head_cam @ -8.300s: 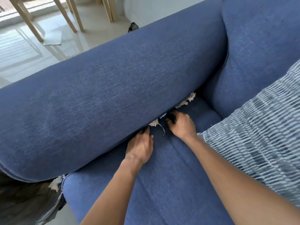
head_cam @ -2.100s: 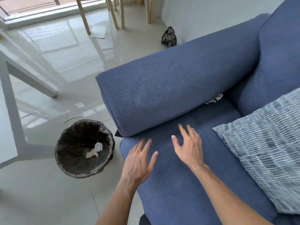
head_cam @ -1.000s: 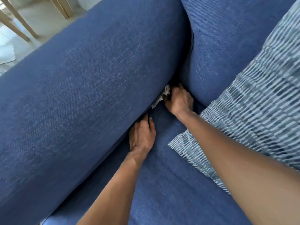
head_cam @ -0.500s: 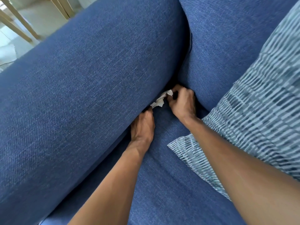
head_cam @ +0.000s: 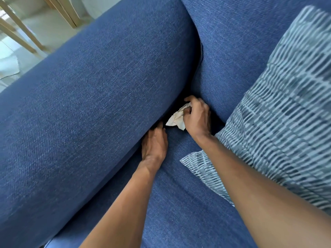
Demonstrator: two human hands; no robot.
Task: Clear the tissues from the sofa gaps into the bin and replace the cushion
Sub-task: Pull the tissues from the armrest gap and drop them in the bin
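A crumpled white tissue (head_cam: 176, 118) sticks out of the gap between the blue sofa armrest (head_cam: 93, 97) and the seat (head_cam: 179, 203). My right hand (head_cam: 197, 117) is closed on the tissue at the back corner of the gap. Just in front of it, my left hand (head_cam: 155, 144) lies palm down on the seat, its fingertips tucked into the gap under the armrest. The striped blue-and-white cushion (head_cam: 279, 126) leans against the sofa back on the right, touching my right forearm. The bin is out of view.
The sofa back (head_cam: 241, 42) rises behind my right hand. Beyond the armrest, at top left, are pale floor tiles (head_cam: 44, 25) and wooden furniture legs (head_cam: 68, 11). A white scrap (head_cam: 9, 66) lies on the floor at the left edge.
My right hand has drawn more of the tissue out of the gap over the last second. My left hand has stayed pressed at the gap. Two seconds ago both hands were open above the seat.
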